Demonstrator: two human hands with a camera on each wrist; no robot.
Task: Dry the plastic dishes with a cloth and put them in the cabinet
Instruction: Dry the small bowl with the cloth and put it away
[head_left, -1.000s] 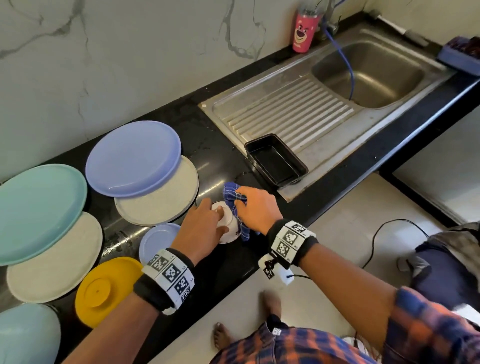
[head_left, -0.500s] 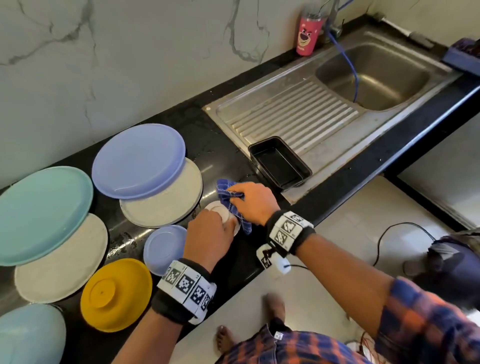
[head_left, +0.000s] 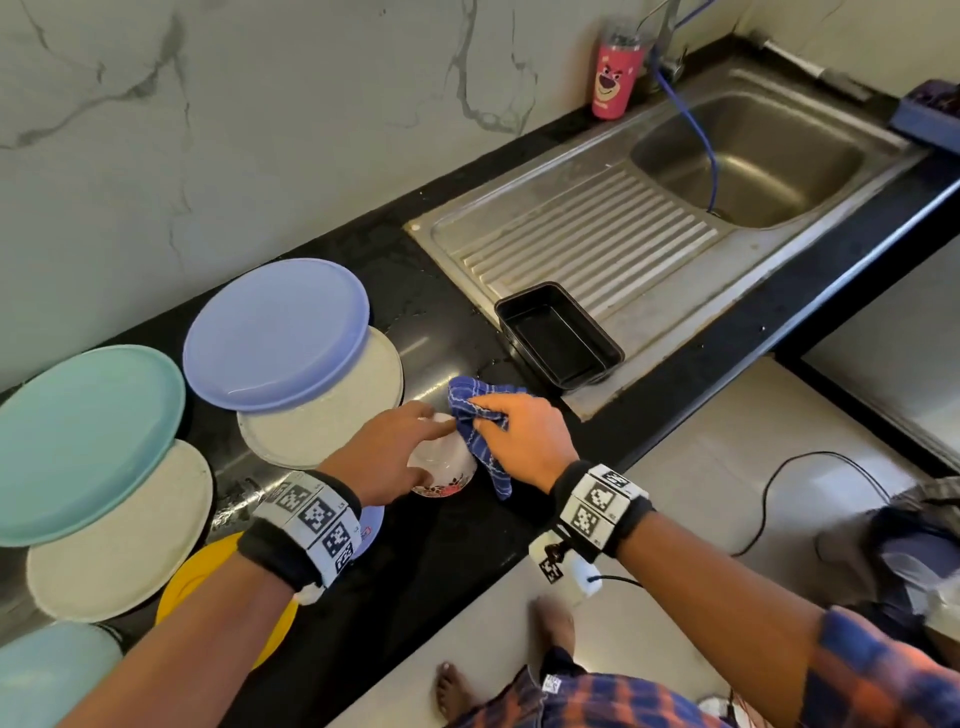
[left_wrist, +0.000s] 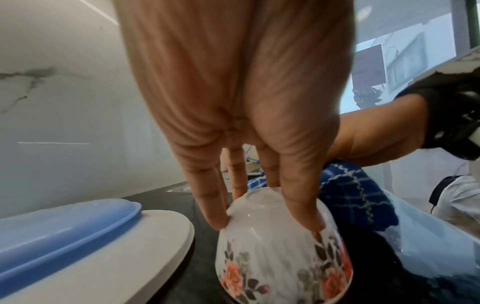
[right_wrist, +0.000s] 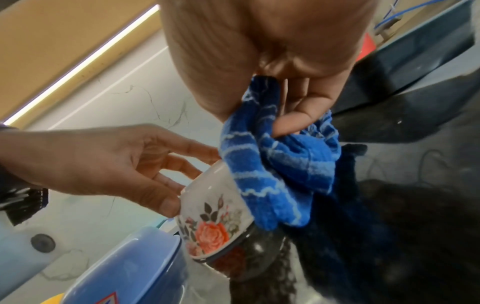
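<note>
A small white bowl with red roses (head_left: 445, 470) (left_wrist: 280, 253) (right_wrist: 213, 218) is upside down and tilted just above the black counter (head_left: 467, 551). My left hand (head_left: 387, 457) (left_wrist: 259, 205) (right_wrist: 145, 170) holds it from above, fingertips curled round its base. My right hand (head_left: 511, 431) (right_wrist: 291, 115) grips a blue checked cloth (head_left: 480, 421) (left_wrist: 358, 197) (right_wrist: 280, 170) and presses it against the bowl's right side. Large plates lie upside down on the left: a lilac one (head_left: 278, 332) on a cream one (head_left: 337, 421), and a teal one (head_left: 83, 436).
A yellow dish (head_left: 208, 587) and a small lilac bowl (head_left: 373, 522) sit under my left forearm. A black rectangular tray (head_left: 558, 338) rests on the steel drainboard (head_left: 597, 234) of the sink (head_left: 748, 156). A pink cup (head_left: 613, 78) stands by the wall. A cable (head_left: 779, 499) lies on the floor.
My left hand has shifted its hold on the bowl, which now tilts with its rose rim showing. The cloth in my right hand has moved up over the bowl's right side.
</note>
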